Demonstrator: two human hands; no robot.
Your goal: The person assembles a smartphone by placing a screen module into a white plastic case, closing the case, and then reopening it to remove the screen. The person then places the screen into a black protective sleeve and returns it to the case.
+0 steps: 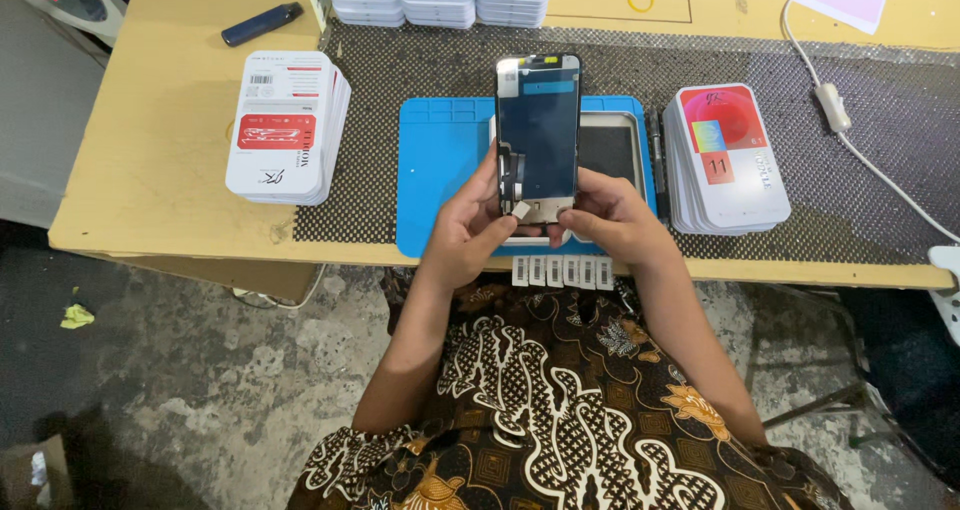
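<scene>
Far left on the wooden table (170,150): a dark blue pen-shaped stick (261,24), then a stack of flat white boxes with red labels (287,127). Left hand (465,230), grip closed on the lower left edge of the dark rectangular phone screen panel (538,135). Panel held upright above the blue silicone work mat (440,170), long axis running away from the body, top end pointing to the table's far edge. Right hand (610,215) grips the lower right corner. A row of small white tabs (563,271) lies at the near edge. Right: a stack of white boxes with colourful fronts (725,158), a white cable with inline switch (832,105).
</scene>
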